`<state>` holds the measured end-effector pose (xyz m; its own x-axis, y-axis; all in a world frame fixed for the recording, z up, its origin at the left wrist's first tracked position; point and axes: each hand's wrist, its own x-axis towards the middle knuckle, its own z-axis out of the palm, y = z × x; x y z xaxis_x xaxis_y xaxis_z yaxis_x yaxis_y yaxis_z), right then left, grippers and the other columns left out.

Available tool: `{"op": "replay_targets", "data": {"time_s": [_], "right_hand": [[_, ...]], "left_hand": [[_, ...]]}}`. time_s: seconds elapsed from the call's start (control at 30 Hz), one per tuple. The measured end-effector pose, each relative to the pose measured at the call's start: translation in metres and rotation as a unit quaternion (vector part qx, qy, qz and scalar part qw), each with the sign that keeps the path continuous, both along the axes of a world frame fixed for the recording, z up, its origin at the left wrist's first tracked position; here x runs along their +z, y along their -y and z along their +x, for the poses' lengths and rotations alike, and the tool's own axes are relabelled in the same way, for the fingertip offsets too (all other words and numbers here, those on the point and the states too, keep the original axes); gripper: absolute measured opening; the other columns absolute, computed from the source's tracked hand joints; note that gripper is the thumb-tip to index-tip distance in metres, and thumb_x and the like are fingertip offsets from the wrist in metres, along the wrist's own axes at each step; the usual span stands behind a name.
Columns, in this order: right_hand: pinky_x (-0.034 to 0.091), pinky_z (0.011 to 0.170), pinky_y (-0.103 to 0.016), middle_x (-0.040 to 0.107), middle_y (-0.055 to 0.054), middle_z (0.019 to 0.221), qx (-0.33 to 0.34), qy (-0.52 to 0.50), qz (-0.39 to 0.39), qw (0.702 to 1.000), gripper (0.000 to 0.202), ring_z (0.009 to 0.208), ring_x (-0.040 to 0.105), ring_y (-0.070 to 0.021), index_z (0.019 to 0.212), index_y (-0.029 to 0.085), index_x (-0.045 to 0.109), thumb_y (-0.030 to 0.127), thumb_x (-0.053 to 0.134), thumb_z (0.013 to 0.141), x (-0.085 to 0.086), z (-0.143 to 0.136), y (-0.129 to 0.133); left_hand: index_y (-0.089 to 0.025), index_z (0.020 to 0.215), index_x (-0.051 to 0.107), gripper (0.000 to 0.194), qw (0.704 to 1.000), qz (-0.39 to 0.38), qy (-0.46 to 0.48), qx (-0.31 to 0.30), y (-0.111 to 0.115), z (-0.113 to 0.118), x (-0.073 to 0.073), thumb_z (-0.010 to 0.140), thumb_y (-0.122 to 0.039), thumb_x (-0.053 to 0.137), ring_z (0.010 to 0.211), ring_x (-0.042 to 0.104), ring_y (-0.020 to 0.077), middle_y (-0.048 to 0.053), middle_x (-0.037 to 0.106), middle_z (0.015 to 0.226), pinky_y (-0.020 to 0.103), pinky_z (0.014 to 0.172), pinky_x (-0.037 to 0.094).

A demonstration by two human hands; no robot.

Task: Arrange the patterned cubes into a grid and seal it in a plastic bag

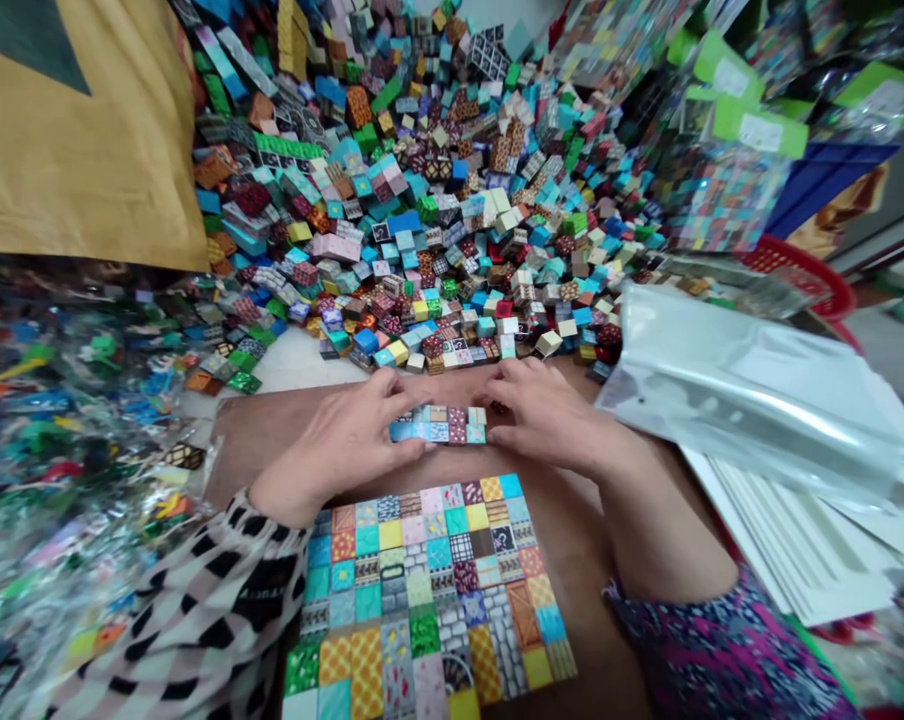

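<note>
A short row of small printed cubes [446, 425], two deep, lies on a brown board [272, 430]. My left hand [358, 425] closes round the row's left end, thumb in front and fingers behind. At the right end, my right hand [542, 415] is curled, with a dark red cube [499, 408] partly visible between its fingers and thumb. Nearer to me sits a large flat block of many patterned cubes [422, 590], packed edge to edge in a slightly turned grid. My fingers partly hide both ends of the row.
A big heap of loose cubes [422, 230] spreads behind the board. Clear-bagged small parts [69, 480] lie at left, below yellow cloth [84, 150]. At right are a clear plastic bag [752, 390], white sheets [789, 540], a red basket [804, 270] and packed cubes [729, 190].
</note>
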<state>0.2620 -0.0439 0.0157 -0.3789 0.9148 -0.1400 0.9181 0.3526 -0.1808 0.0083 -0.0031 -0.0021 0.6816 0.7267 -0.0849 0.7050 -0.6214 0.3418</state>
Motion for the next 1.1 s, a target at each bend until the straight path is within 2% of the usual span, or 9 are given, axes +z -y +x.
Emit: {"op": "replay_targets", "data": {"time_s": [0.23, 0.43, 0.6, 0.7, 0.83, 1.0, 1.1], "right_hand": [[0.037, 0.086, -0.044, 0.059, -0.01, 0.113, -0.025, 0.008, 0.022, 0.999, 0.02, 0.106, 0.05, -0.0317, 0.101, 0.022, 0.069, 0.023, 0.056, 0.087, 0.008, 0.001, 0.002], [0.038, 0.084, -0.044, 0.058, -0.009, 0.105, -0.002, 0.005, 0.034, 0.999, 0.018, 0.102, 0.05, -0.0304, 0.086, 0.023, 0.068, 0.029, 0.052, 0.089, 0.001, -0.004, 0.0], [0.039, 0.086, -0.044, 0.058, -0.01, 0.104, -0.019, -0.021, 0.01, 1.0, 0.021, 0.101, 0.051, -0.03, 0.097, 0.022, 0.067, 0.027, 0.049, 0.088, 0.011, -0.004, 0.004], [0.039, 0.087, -0.047, 0.057, -0.01, 0.11, -0.023, -0.023, -0.021, 0.999, 0.026, 0.103, 0.051, -0.0322, 0.105, 0.022, 0.066, 0.032, 0.056, 0.083, 0.019, -0.005, 0.007], [0.04, 0.087, -0.05, 0.055, -0.011, 0.12, -0.001, -0.003, -0.001, 1.0, 0.038, 0.106, 0.05, -0.0349, 0.104, 0.024, 0.067, 0.049, 0.068, 0.076, 0.014, -0.009, 0.008], [0.042, 0.086, -0.047, 0.058, -0.009, 0.118, 0.019, 0.008, 0.036, 0.999, 0.021, 0.103, 0.052, -0.0312, 0.091, 0.024, 0.068, 0.042, 0.066, 0.081, 0.006, -0.013, 0.006], [0.043, 0.088, -0.047, 0.06, -0.008, 0.112, 0.014, -0.031, 0.02, 0.999, 0.031, 0.103, 0.053, -0.031, 0.103, 0.027, 0.069, 0.048, 0.067, 0.081, 0.009, -0.009, 0.005]], "left_hand": [[-0.027, 0.13, 0.064, 0.052, 1.0, 0.009, -0.002, 0.001, 0.0, 0.003, 0.0, 0.084, -0.051, 0.063, 0.097, 0.061, 0.0275, 0.009, 0.055, 0.118, 0.042, 0.083, 0.051], [-0.025, 0.123, 0.068, 0.046, 1.0, 0.013, 0.024, -0.01, -0.001, 0.002, -0.004, 0.085, -0.049, 0.061, 0.099, 0.06, 0.0274, 0.01, 0.055, 0.116, 0.044, 0.085, 0.049], [-0.028, 0.131, 0.063, 0.051, 0.999, 0.008, 0.031, -0.006, 0.0, 0.001, -0.002, 0.084, -0.048, 0.062, 0.098, 0.061, 0.0272, 0.009, 0.055, 0.119, 0.043, 0.085, 0.05], [-0.029, 0.133, 0.061, 0.053, 1.0, 0.013, 0.017, -0.006, 0.001, 0.001, -0.001, 0.085, -0.049, 0.061, 0.097, 0.06, 0.027, 0.009, 0.054, 0.119, 0.042, 0.082, 0.051], [-0.027, 0.126, 0.066, 0.049, 1.0, 0.025, 0.009, -0.014, 0.0, 0.001, -0.001, 0.086, -0.052, 0.06, 0.094, 0.06, 0.0261, 0.009, 0.054, 0.112, 0.041, 0.08, 0.051], [-0.029, 0.123, 0.068, 0.044, 0.999, 0.026, 0.007, -0.019, -0.001, 0.001, -0.001, 0.086, -0.051, 0.06, 0.09, 0.062, 0.0224, 0.007, 0.056, 0.113, 0.036, 0.075, 0.052], [-0.028, 0.129, 0.064, 0.05, 1.0, 0.018, 0.022, -0.013, -0.001, 0.0, 0.0, 0.086, -0.054, 0.059, 0.094, 0.063, 0.0239, 0.008, 0.057, 0.114, 0.038, 0.078, 0.053]]}}
